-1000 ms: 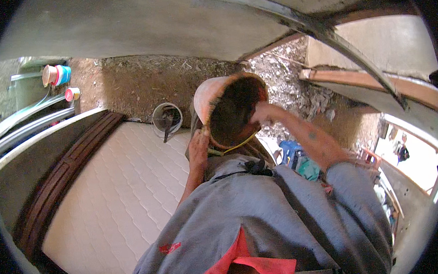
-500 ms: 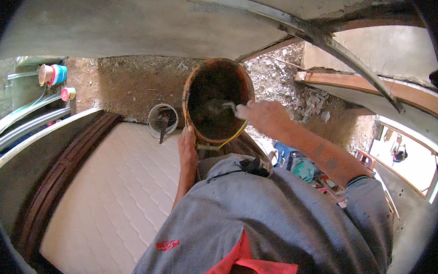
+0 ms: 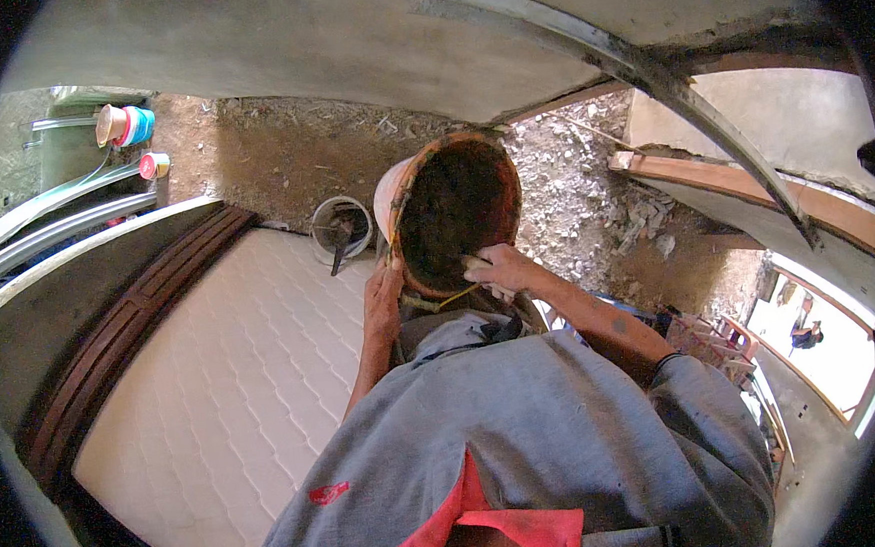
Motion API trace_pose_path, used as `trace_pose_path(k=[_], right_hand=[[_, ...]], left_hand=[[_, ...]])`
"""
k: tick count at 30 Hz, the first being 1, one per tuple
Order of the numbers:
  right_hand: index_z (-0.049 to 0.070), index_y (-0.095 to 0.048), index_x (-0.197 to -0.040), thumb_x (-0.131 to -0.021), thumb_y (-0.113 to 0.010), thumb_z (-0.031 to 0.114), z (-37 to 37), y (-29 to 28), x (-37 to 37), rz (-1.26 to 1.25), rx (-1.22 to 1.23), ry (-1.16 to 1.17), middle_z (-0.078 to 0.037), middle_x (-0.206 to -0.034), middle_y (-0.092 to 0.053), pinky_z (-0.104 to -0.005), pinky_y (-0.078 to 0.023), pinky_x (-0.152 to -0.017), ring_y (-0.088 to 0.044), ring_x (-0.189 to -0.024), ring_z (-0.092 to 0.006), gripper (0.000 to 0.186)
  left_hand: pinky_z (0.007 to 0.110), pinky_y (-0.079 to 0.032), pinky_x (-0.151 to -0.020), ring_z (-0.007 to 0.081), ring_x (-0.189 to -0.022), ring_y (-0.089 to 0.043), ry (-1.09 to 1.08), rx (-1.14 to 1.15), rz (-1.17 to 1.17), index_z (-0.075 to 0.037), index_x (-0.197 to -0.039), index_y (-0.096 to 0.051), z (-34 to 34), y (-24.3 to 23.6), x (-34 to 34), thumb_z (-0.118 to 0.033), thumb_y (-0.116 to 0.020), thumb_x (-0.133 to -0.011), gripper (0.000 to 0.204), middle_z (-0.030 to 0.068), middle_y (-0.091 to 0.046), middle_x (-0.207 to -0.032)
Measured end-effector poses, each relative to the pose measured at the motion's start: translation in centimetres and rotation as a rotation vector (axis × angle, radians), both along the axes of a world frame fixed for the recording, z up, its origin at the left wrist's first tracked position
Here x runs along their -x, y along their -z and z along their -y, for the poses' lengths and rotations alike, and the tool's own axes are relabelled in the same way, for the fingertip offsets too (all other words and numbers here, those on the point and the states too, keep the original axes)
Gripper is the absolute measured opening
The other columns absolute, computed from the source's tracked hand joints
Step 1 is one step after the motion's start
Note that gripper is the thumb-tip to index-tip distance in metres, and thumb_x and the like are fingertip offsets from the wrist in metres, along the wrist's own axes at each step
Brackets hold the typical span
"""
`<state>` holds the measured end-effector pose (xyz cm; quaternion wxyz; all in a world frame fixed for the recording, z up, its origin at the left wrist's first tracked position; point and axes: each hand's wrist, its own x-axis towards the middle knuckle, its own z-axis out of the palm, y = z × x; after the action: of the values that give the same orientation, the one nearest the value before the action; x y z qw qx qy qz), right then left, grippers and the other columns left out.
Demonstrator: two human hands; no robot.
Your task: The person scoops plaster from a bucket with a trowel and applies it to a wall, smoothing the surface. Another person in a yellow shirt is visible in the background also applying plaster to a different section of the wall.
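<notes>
A large bucket (image 3: pixel 387 193) with an orange, grime-coated rim stands in front of my body, tipped so its mouth faces me. Inside is a dark mass resembling wet mortar. My left hand (image 3: pixel 382 289) grips the near-left side of the rim, fingers closed. Over the near-right edge, my right hand (image 3: pixel 503 271) is closed round the pale handle of a trowel (image 3: pixel 473 262); its blade is hidden in the bucket's dark interior. A yellow handle (image 3: pixel 459 296) hangs along the near edge. Just left stands a small whitish bucket (image 3: pixel 360 241) with a dark flat tool (image 3: pixel 340 251) in it.
A white quilted mattress (image 3: pixel 213 377) with a dark wooden headboard (image 3: pixel 140 322) lies to the left. Rubble (image 3: pixel 569 205) covers ground at the right, by a wooden beam (image 3: pixel 743 190). A long metal strip (image 3: pixel 635 56) leans across the far right. Colored containers (image 3: pixel 128 125) stand far left.
My right hand has come down and nearer to me, and the trowel's bent metal neck no longer shows. The large bucket is tipped more, exposing its left outer wall.
</notes>
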<state>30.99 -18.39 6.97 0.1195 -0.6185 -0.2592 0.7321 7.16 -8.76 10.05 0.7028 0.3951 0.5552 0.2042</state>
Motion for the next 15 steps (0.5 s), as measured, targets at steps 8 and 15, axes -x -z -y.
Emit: trace_pose_path(k=[8, 15], right_hand=[[0.014, -0.058, -0.102, -0.097, -0.059, 0.048, -2.0, -2.0, 3.6, -0.677, 0.354, 0.822, -0.005, -0.075, -0.058, -0.0263, -0.045, -0.038, -0.051, -0.047, -0.0103, 0.034], [0.009, -0.064, -0.11, -0.101, -0.05, 0.046, -4.6, -8.7, -6.4, 0.397, -1.237, -0.321, -0.01, -0.09, -0.071, -0.0425, -0.055, -0.058, -0.065, -0.064, -0.0236, 0.04]], left_hand=[[0.029, -0.036, -0.066, 0.0102, -0.072, -0.043, -0.258, 0.047, 0.027, -0.006, -0.091, -0.061, -0.1, -1.3, -0.3, -0.041, -0.053, -0.103, 0.037, -0.0039, -0.05, -0.079], [0.027, -0.034, -0.067, 0.0083, -0.075, -0.041, -0.181, 0.06, 0.085, -0.009, -0.091, -0.059, 0.0, 0.0, 0.0, -0.037, -0.057, -0.101, 0.03, -0.0056, -0.048, -0.081]])
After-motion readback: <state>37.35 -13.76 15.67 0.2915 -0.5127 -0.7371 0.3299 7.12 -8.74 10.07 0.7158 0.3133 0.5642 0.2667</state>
